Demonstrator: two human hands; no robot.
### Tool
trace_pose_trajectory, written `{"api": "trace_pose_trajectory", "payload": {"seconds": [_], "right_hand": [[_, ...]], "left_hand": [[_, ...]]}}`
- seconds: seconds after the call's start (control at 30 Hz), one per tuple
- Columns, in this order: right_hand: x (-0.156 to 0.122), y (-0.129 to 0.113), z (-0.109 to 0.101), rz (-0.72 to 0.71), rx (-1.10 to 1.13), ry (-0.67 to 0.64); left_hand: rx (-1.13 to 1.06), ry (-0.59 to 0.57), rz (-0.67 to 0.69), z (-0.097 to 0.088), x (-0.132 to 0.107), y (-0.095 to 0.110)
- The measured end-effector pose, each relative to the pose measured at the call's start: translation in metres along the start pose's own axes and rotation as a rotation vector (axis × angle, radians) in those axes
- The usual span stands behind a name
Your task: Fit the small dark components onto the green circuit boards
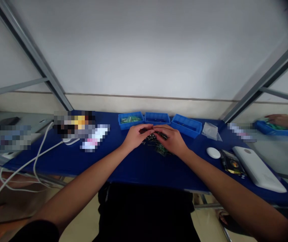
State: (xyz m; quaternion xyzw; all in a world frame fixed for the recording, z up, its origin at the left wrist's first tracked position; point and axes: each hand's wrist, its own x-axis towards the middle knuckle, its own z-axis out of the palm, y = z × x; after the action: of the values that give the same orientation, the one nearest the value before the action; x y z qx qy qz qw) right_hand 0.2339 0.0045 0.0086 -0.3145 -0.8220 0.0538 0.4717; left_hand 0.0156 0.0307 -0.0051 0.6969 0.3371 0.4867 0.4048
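Note:
My left hand and my right hand meet above the middle of the blue tabletop, fingertips nearly touching. Each is curled round small dark, thin parts whose exact kind is too blurred to tell. Below them lies a loose heap of small green and silvery pieces, partly hidden by my right hand. Just behind stand three blue bins: the left bin contains green pieces, the middle bin shows a few small dark bits, and the right bin sits at an angle.
A clear plastic bag lies right of the bins. Nearer are a white round case, a dark packet and a long white device. White cables cross the left side. At far right, another person's hand reaches over a blue bin.

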Motion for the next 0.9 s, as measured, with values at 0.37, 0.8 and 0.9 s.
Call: {"api": "trace_pose_trajectory", "payload": {"seconds": [0.37, 0.8, 0.9], "right_hand": [[-0.003, -0.004, -0.001, 0.101, 0.046, -0.083], [0.000, 0.004, -0.003, 0.099, -0.066, 0.002], [-0.002, 0.008, 0.000, 0.103, -0.056, -0.056]], "left_hand": [[0.014, 0.072, -0.005, -0.001, 0.003, -0.005], [0.222, 0.048, 0.112, -0.003, 0.001, 0.001], [0.188, 0.027, 0.138, -0.002, 0.000, 0.004]]}}
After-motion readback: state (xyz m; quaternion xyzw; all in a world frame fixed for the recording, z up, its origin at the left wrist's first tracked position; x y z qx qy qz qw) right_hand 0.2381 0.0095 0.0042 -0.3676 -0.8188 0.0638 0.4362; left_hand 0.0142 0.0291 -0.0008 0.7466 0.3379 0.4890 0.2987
